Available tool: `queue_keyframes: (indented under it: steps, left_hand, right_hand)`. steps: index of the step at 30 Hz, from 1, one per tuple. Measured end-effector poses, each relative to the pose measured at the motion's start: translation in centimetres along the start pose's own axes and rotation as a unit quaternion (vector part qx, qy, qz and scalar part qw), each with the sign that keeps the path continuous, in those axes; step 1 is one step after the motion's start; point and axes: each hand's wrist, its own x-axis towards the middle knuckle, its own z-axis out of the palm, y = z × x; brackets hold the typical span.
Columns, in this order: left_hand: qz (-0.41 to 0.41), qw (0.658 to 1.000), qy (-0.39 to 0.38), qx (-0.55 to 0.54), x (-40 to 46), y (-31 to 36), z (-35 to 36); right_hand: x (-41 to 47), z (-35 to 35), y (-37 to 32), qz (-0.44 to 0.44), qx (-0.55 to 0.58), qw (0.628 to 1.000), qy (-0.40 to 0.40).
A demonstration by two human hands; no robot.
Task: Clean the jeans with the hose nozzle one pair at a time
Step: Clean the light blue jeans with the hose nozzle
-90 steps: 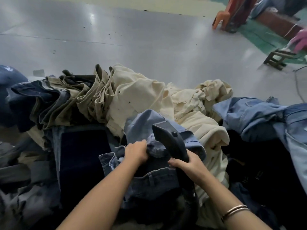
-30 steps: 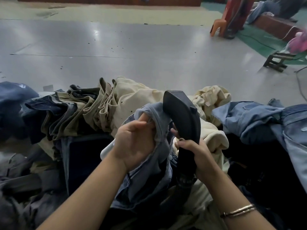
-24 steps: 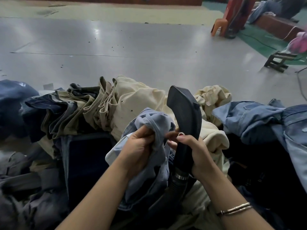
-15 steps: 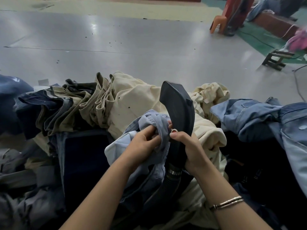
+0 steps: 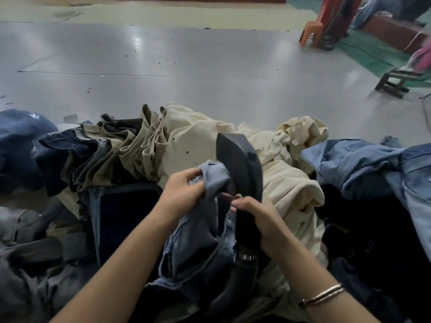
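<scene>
My right hand point(image 5: 261, 222) grips the neck of a dark grey hose nozzle point(image 5: 238, 162), whose flat head stands upright above the pile. A black hose point(image 5: 235, 283) runs down from it toward me. My left hand point(image 5: 182, 194) holds a bunched fold of a light blue pair of jeans point(image 5: 198, 231) and presses it against the nozzle's left side. The rest of that pair hangs down between my forearms.
Clothes surround my hands: cream trousers point(image 5: 275, 183) behind, folded khaki and dark denim pairs point(image 5: 98, 157) to the left, blue denim point(image 5: 373, 169) to the right. Beyond lies a grey shiny floor point(image 5: 186, 66), with an orange chair point(image 5: 312, 31) and a low wooden stool point(image 5: 394, 82) far right.
The nozzle was lifted from lying in the pile to upright. My left hand raised the light blue jeans fold and has bunched it tighter against the nozzle over the last second.
</scene>
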Motion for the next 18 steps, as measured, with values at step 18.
queue_keyframes:
  steps: [18]
  left_hand:
    - [-0.059,0.979,0.085,-0.178,-1.0,-1.2,-0.5]
  right_hand:
    - [1.0,-0.7,-2.2,0.012,0.0,0.999,0.046]
